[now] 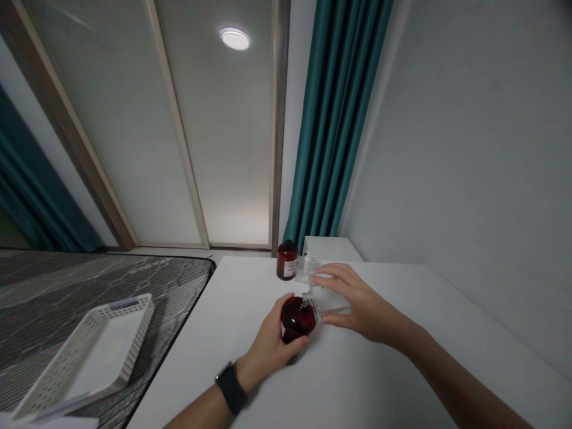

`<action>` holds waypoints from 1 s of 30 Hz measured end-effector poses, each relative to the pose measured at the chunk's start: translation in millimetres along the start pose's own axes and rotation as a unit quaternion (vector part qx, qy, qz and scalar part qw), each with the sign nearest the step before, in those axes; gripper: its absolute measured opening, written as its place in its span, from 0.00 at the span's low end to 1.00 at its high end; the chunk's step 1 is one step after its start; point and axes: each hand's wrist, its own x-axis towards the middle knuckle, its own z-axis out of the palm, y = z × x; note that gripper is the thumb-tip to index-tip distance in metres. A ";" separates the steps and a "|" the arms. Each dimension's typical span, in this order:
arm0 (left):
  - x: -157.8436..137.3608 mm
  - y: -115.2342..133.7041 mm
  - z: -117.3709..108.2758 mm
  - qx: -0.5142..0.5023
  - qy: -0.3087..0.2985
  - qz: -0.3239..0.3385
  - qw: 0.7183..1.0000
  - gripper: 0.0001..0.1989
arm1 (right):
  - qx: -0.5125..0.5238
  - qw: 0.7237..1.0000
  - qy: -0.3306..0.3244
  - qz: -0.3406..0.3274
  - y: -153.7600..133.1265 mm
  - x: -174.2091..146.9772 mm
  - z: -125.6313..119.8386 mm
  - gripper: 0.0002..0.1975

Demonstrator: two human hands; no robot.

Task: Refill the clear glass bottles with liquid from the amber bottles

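Observation:
My left hand (pixel 270 342), with a dark watch on its wrist, is wrapped round a dark red-brown glass bottle (pixel 298 316) over the white table. My right hand (pixel 346 298) grips a clear glass bottle (pixel 328 299) lying on its side between thumb and fingers. The clear bottle's neck points left and meets the top of the red-brown bottle; whether the two mouths touch I cannot tell. Behind them stands a second red-brown bottle (pixel 286 260) with a dark top and a white label. Close beside it is another clear glass bottle (pixel 305 266), partly hidden.
The white table (pixel 214 351) runs to the wall on the right, with a white box-like piece (pixel 333 247) past its far edge. A white perforated basket (pixel 129 363) rests on a dark grey patterned surface (pixel 58 298) at left. Teal curtains (pixel 339 119) and frosted sliding doors (pixel 232 149) stand behind.

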 end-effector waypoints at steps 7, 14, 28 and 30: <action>0.5 0.6 0.4 -0.002 0.001 -0.003 1.000 0.37 | -0.005 1.000 0.005 -0.014 1.7 0.4 0.9 0.35; 0.0 0.0 0.8 -0.006 0.001 -0.005 1.000 0.37 | -0.005 1.000 0.004 -0.018 1.7 1.6 -0.7 0.35; -1.0 -2.1 1.8 -0.008 -0.001 0.005 1.000 0.37 | -0.010 0.999 0.000 -0.032 1.7 3.3 -2.6 0.34; -0.8 -1.7 1.5 -0.009 -0.002 0.007 1.000 0.37 | -0.011 0.999 0.000 -0.032 1.2 3.7 -3.4 0.34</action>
